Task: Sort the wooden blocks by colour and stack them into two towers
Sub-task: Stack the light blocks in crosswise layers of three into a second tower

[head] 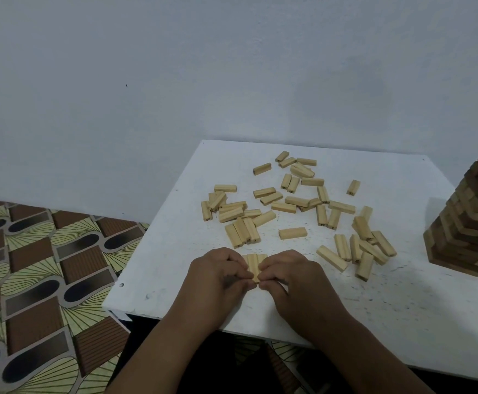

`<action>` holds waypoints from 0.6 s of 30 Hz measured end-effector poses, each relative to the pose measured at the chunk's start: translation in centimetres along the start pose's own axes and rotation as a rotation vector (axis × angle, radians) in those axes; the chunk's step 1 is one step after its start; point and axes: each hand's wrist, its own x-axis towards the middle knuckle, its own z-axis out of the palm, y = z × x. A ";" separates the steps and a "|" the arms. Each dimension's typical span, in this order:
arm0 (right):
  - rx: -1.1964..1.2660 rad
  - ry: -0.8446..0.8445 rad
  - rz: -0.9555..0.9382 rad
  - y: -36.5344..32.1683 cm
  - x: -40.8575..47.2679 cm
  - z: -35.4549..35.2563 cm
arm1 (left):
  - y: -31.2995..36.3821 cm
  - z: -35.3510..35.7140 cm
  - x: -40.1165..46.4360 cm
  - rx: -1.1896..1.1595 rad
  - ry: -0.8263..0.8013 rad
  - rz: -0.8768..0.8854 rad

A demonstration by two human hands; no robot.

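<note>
Loose blocks point(289, 206) lay scattered on the table point(152, 285) beyond my hands; a tower point(470, 223) stood at my right

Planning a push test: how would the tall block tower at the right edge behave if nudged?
The tall block tower looks apt to tip: it is narrow for its height. It is probably not rigid, since it is loose stacked layers, so a push may slide blocks out. It stands near the white table edge, so pieces could fall off.

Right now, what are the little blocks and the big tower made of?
The loose blocks look like pale, unpainted wood: light tan, matte, with small dark numbers printed on some ends. The tower seems to be wood too, mostly darker brown blocks with some paler ones mixed in. The table has a white, speckled, matte top; its material is unclear.
</note>
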 end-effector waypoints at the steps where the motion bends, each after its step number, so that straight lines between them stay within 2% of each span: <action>1: 0.006 0.002 0.006 0.0 0.0 0.0 | -0.1 0.1 0.1 -0.001 0.004 0.004; 18: -0.010 0.001 0.038 0.1 0.3 0.2 | -0.3 0.2 0.2 -0.024 0.015 0.004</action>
